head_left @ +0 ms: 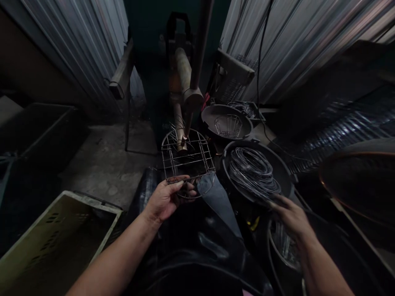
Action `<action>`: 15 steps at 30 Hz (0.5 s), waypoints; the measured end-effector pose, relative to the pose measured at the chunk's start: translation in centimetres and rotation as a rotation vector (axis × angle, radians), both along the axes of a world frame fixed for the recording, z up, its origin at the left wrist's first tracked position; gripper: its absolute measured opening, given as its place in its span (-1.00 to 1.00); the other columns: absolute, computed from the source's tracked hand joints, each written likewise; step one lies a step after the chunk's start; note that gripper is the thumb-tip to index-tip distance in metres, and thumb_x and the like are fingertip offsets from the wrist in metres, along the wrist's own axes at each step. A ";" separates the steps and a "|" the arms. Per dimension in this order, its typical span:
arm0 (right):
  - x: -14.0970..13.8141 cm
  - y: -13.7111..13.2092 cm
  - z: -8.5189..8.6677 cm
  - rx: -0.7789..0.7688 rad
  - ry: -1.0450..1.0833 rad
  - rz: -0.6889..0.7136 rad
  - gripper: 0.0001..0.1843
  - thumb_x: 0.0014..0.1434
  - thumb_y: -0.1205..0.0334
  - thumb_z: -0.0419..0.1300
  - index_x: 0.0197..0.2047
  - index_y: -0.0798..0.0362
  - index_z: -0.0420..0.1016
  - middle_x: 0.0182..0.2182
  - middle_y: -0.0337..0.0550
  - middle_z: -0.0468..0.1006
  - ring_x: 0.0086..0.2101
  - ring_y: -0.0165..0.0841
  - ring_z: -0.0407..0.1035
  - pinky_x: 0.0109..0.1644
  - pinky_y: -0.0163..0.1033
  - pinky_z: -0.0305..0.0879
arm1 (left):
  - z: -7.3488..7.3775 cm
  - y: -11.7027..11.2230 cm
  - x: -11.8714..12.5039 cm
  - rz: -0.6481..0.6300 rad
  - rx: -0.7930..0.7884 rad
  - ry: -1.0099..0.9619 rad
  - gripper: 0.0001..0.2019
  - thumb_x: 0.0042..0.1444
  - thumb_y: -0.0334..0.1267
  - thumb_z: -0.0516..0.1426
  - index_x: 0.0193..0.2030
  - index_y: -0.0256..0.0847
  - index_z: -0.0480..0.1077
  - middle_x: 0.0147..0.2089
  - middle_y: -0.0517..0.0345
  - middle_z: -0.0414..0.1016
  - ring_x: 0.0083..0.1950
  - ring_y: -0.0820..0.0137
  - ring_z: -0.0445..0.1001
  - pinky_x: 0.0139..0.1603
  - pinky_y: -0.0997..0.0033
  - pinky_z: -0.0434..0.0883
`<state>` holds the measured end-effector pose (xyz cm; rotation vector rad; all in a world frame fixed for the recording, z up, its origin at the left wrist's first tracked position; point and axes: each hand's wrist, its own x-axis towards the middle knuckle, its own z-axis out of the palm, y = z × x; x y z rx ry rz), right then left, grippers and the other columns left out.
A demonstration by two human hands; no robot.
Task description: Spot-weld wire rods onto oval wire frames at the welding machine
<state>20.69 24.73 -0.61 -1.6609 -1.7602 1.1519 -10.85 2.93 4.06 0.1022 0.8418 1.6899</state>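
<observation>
My left hand [168, 195] is closed around the near edge of a wire basket [188, 162], a round frame with crossing bars. The basket sits around the lower copper-coloured electrode [182, 144] of a machine that looks like a spot welder, with a dark upper rod [197, 49] coming down to it. My right hand [290, 216] is at the near rim of a black pan [226, 166], its fingers bent together by a pile of wire rings [253, 170]. Whether a ring is between those fingertips is hard to make out.
Behind the first pan stands another pan [206, 119] with a small wire basket [228, 125] in it. A yellowish plastic crate [33, 234] is at lower left. Below my right hand a bucket holds metal wire pieces [284, 242]. A black cable [259, 74] hangs at right.
</observation>
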 end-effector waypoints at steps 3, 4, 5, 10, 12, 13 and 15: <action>-8.8 -2.7 5.1 -0.225 0.209 0.325 -0.60 -0.21 0.16 0.30 -0.23 0.11 0.50 -0.63 -0.28 0.36 -0.65 -0.51 0.17 -0.60 -0.38 0.10 | 0.2 0.2 0.1 -0.007 -0.003 0.003 -0.76 -0.03 -0.41 0.16 -0.16 -0.36 0.41 -0.36 -0.03 0.53 -0.34 0.20 0.53 -0.27 0.10 0.45; -11.1 -3.5 6.6 -0.229 0.253 0.441 -0.67 -0.17 0.19 0.28 -0.26 0.11 0.51 -0.59 -0.26 0.37 -0.63 -0.53 0.17 -0.58 -0.39 0.11 | 0.2 0.2 0.0 -0.007 -0.004 0.005 -0.76 -0.03 -0.41 0.16 -0.16 -0.36 0.42 -0.36 -0.03 0.53 -0.34 0.20 0.53 -0.28 0.10 0.45; -13.1 -4.3 8.0 -0.215 0.288 0.565 -0.75 -0.13 0.21 0.27 -0.31 0.11 0.53 -0.52 -0.23 0.41 -0.61 -0.54 0.18 -0.56 -0.40 0.12 | 0.3 0.2 0.0 -0.008 -0.005 0.007 -0.76 -0.03 -0.41 0.16 -0.17 -0.36 0.42 -0.36 -0.04 0.53 -0.34 0.20 0.53 -0.28 0.10 0.45; -20.1 -6.6 11.3 0.011 0.285 0.949 -0.82 0.03 0.24 0.15 -0.29 0.06 0.54 -0.38 -0.19 0.47 -0.51 -0.48 0.30 -0.46 -0.36 0.25 | 0.1 0.2 -0.7 -0.021 0.004 0.002 -0.75 -0.04 -0.38 0.18 -0.17 -0.36 0.44 -0.35 -0.05 0.53 -0.36 0.22 0.53 -0.30 0.16 0.45; -21.9 -7.1 11.1 0.266 0.237 0.955 -0.82 0.06 0.27 0.13 -0.27 0.03 0.53 -0.38 -0.19 0.50 -0.41 -0.42 0.36 -0.32 -0.31 0.30 | 0.0 0.2 -1.0 -0.038 0.011 -0.006 -0.73 -0.04 -0.36 0.18 -0.15 -0.36 0.43 -0.33 -0.07 0.53 -0.35 0.22 0.52 -0.30 0.17 0.44; -22.7 -7.3 10.8 0.396 0.210 0.927 -0.82 0.06 0.28 0.13 -0.26 0.01 0.52 -0.38 -0.18 0.52 -0.37 -0.39 0.38 -0.25 -0.29 0.31 | -0.1 0.2 -1.1 -0.042 0.010 -0.010 -0.73 -0.03 -0.36 0.18 -0.14 -0.35 0.43 -0.32 -0.08 0.53 -0.35 0.21 0.52 -0.29 0.17 0.44; -23.7 -7.5 10.2 0.582 0.157 0.862 -0.81 0.07 0.29 0.12 -0.24 0.00 0.51 -0.34 -0.17 0.54 -0.31 -0.36 0.40 -0.18 -0.26 0.30 | -0.2 0.1 -1.2 -0.040 0.003 -0.019 -0.73 -0.03 -0.37 0.18 -0.13 -0.35 0.43 -0.30 -0.09 0.54 -0.34 0.21 0.52 -0.27 0.17 0.44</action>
